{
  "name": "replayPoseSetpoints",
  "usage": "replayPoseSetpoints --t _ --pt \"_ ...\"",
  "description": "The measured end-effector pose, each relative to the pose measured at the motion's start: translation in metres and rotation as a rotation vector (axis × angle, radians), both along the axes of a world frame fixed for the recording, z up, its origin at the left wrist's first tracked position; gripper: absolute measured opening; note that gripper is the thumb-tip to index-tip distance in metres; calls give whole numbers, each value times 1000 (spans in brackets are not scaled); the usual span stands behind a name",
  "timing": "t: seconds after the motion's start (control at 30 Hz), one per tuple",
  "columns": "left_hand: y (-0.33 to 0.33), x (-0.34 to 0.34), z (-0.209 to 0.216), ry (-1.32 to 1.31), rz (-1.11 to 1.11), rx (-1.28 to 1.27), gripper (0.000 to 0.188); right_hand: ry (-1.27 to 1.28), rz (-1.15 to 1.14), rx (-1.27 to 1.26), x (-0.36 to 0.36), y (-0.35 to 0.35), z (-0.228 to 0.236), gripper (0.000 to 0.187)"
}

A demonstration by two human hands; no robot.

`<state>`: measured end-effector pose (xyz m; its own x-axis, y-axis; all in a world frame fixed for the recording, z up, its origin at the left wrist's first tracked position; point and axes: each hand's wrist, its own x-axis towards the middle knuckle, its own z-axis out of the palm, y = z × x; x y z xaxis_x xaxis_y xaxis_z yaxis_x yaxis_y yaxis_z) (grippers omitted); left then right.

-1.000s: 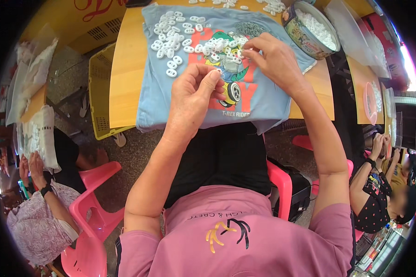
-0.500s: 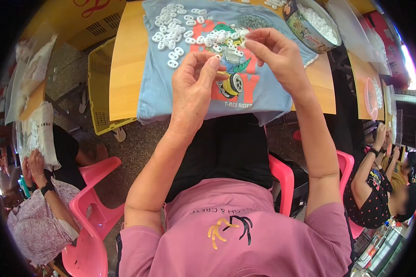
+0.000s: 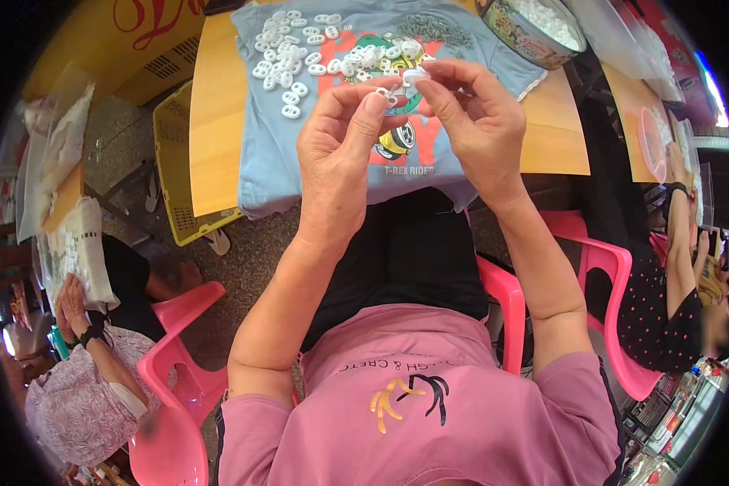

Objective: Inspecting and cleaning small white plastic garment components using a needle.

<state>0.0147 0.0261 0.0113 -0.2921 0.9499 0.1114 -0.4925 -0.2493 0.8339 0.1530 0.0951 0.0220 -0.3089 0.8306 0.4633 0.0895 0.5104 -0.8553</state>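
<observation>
My left hand point(image 3: 338, 150) pinches a small white plastic piece point(image 3: 387, 97) between thumb and forefinger. My right hand point(image 3: 479, 130) is closed on a white oval plastic piece point(image 3: 414, 76), held close to the left fingertips. I cannot tell whether the two pieces touch. Beneath both hands a blue printed T-shirt point(image 3: 277, 166) covers the table. On it lie loose white two-holed oval pieces point(image 3: 290, 112), heaped at the far left. A smaller cluster of white pieces point(image 3: 363, 58) sits just beyond my fingers, and a heap of small grey metal parts point(image 3: 433, 29) lies behind that.
A round printed tin point(image 3: 520, 36) of white pieces stands at the far right of the wooden table point(image 3: 555, 134). Left of the table is a yellow crate point(image 3: 178, 154). Pink chairs point(image 3: 170, 389) and co-workers sit on both sides, with white pieces on their tables.
My right hand has moved toward my left and now holds a white oval piece beside it. The whole view has shifted slightly. A co-worker at right has stretched an arm forward.
</observation>
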Motion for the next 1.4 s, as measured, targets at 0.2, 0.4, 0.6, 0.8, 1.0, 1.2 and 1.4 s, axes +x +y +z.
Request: replayPoseSetpoints --t 0.2,0.4,0.6,0.8,1.0,1.2,1.4 --pt "1 1 -1 -191 -52 15 14 -149 -73 526 1 8 -7 19" --pt "1 3 -1 -288 -53 5 12 -120 -35 419 0 2 -13 19" --pt "1 3 -2 -282 -46 16 11 91 64 -281 -2 -6 -4 19" --pt "-2 3 -1 -74 33 -54 15 254 149 -524 5 -6 4 23" --pt "-5 5 2 75 82 -74 17 247 110 -424 -4 -11 9 23" --pt "-7 2 1 162 70 -75 16 216 101 -389 -6 -16 9 22" --pt "-7 -1 3 240 63 -90 17 191 118 -394 -3 -14 10 22"
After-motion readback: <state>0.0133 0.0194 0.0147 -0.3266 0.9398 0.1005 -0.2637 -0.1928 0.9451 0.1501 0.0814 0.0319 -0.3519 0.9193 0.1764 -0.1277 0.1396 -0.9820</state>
